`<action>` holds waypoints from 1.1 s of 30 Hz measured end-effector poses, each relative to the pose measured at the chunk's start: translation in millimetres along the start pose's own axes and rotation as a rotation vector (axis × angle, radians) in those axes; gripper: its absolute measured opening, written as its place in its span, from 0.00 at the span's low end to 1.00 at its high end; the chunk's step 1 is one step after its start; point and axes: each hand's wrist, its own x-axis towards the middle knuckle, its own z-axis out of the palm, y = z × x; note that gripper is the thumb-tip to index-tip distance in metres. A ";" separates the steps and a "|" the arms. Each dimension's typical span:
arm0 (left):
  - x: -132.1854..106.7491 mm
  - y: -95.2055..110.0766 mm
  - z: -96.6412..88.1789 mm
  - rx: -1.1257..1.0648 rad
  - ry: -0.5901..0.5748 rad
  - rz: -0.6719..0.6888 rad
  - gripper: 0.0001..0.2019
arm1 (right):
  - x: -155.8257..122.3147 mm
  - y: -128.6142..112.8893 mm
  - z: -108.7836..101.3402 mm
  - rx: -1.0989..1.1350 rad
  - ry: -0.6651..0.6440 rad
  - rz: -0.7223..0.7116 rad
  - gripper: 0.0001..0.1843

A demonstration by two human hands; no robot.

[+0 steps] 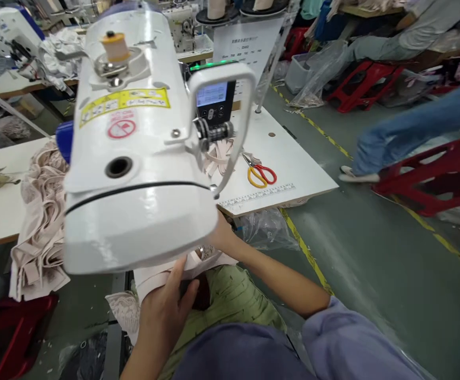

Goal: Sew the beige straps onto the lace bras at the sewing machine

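Note:
A white sewing machine (139, 221) fills the middle of the view, its head covering the needle area. Beneath its front edge lies a pale pink garment piece (154, 278) with a lace part (125, 311) hanging at the left. My left hand (164, 309) rests on this fabric, index finger stretched toward the machine and thumb held apart; its other fingers are not clear. At the right end of the cloth is my right hand (224, 232), its fingers hidden behind the machine head. A metal presser part (202, 252) shows just left of it.
Red-and-yellow-handled scissors (262, 174) lie on the white table (305, 177) near a printed ruler strip (256, 196) and beige scraps (219, 155). A pile of pink lace garments (42, 221) hangs over the left table. Red stools (431, 174) and seated people are on the right.

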 end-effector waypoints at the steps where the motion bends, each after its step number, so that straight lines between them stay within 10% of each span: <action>1: -0.5 -1.0 -1.6 0.017 0.015 0.004 0.27 | -1.2 0.3 0.1 -0.004 0.030 -0.035 0.06; 7: -1.6 1.6 -9.8 0.035 -0.002 0.034 0.26 | -12.2 11.8 -4.0 0.073 0.256 -0.091 0.09; 33: 9.7 18.3 -14.1 0.060 -0.003 0.059 0.25 | -64.2 9.6 -13.5 0.136 0.077 -0.019 0.06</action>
